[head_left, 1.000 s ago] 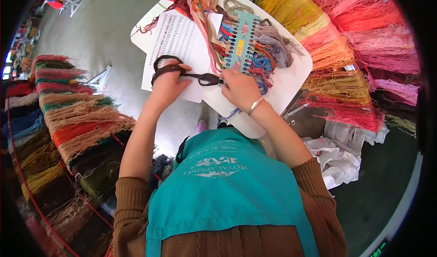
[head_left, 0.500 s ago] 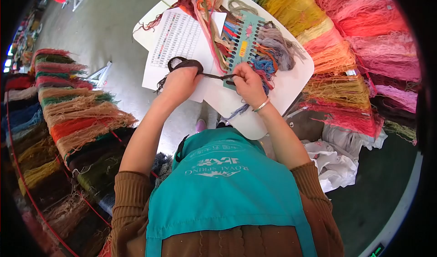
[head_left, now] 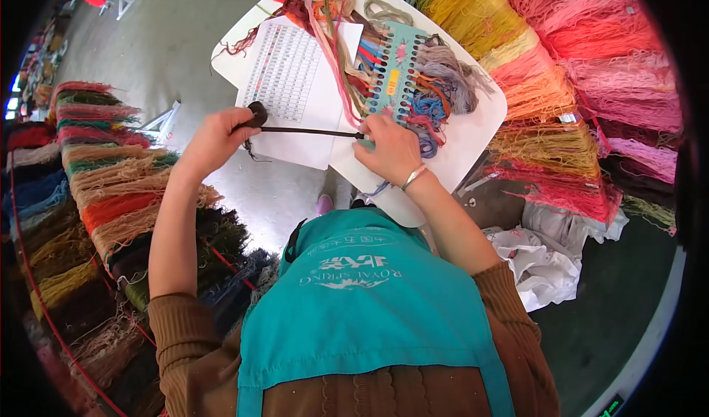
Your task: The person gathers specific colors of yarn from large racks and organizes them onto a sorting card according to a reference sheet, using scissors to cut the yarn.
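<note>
My left hand (head_left: 214, 138) grips the bunched end of a dark brown yarn strand (head_left: 310, 131) and holds it out to the left, taut. My right hand (head_left: 388, 147) pinches the other end at the lower edge of a teal thread card (head_left: 395, 70), which has rows of holes with many coloured yarns tied in. A printed chart sheet (head_left: 292, 77) lies under the strand on the white table (head_left: 473, 133). A silver bangle sits on my right wrist.
Racks of coloured yarn hanks stand on the left (head_left: 111, 188) and on the right (head_left: 583, 70). Crumpled white cloth (head_left: 543, 258) lies on the floor at the right. Grey floor (head_left: 162, 40) stretches beyond the table. I wear a teal apron.
My left hand has swung out to the left, pulling the loose brown loop into a straight taut line. My right hand stayed at the card's lower edge.
</note>
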A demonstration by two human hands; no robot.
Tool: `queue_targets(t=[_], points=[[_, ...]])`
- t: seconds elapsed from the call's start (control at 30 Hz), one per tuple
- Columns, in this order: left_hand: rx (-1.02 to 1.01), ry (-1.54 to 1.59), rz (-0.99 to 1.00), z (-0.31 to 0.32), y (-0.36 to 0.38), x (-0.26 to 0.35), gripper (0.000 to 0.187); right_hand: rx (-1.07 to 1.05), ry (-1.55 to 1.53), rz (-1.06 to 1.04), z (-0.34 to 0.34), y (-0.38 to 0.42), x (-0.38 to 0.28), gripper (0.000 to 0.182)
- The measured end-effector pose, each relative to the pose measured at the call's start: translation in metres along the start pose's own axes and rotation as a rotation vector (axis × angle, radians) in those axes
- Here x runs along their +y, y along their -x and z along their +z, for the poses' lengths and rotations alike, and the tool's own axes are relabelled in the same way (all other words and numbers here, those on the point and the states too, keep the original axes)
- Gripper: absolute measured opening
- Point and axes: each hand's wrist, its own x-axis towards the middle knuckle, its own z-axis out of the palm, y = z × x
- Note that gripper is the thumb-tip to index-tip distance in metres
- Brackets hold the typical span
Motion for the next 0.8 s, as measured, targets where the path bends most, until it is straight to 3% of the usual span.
queue_targets(t=[0.07,0.17,0.23,0.3,0.33,0.43,0.47,0.53,0.57,0.63,0.8], points=[[0.055,-0.079,0.168,-0.013,-0.005,-0.001,0.015,-0.018,0.009,-0.001,-0.001,-0.001,-0.002,0.025],[0.264,-0.164,0.218,-0.047,-0.029,0.007,0.017,-0.031,0.015,0.021,0.001,0.000,-0.001,0.027],[0.512,-0.314,0.214,-0.065,-0.054,0.012,0.026,-0.002,0.100,-0.010,0.001,0.001,-0.002,0.026],[0.736,-0.589,0.412,-0.074,-0.072,0.033,0.044,-0.010,0.040,-0.004,0.002,0.003,-0.001,0.026],[0.709,-0.548,0.315,-0.069,-0.077,0.042,0.053,-0.018,-0.013,0.010,0.000,0.003,0.000,0.026],[0.436,-0.366,0.193,-0.023,-0.080,0.052,0.055,0.056,-0.373,0.139,-0.011,0.002,0.006,0.028],[0.427,-0.324,0.209,-0.001,-0.077,0.055,0.056,0.276,-0.511,0.118,-0.010,0.001,0.013,0.033],[0.413,-0.302,0.286,0.040,-0.067,0.049,0.058,0.449,-0.664,0.351,-0.019,0.002,0.028,0.038],[0.376,-0.270,0.322,0.058,-0.062,0.041,0.056,0.382,-0.828,0.503,-0.023,0.001,0.044,0.039],[0.404,-0.277,0.305,0.092,-0.053,0.033,0.056,0.456,-0.984,0.546,-0.036,-0.005,0.039,0.039],[0.460,-0.310,0.214,0.132,-0.045,0.032,0.060,0.255,-1.001,0.577,-0.041,-0.021,0.049,0.045]])
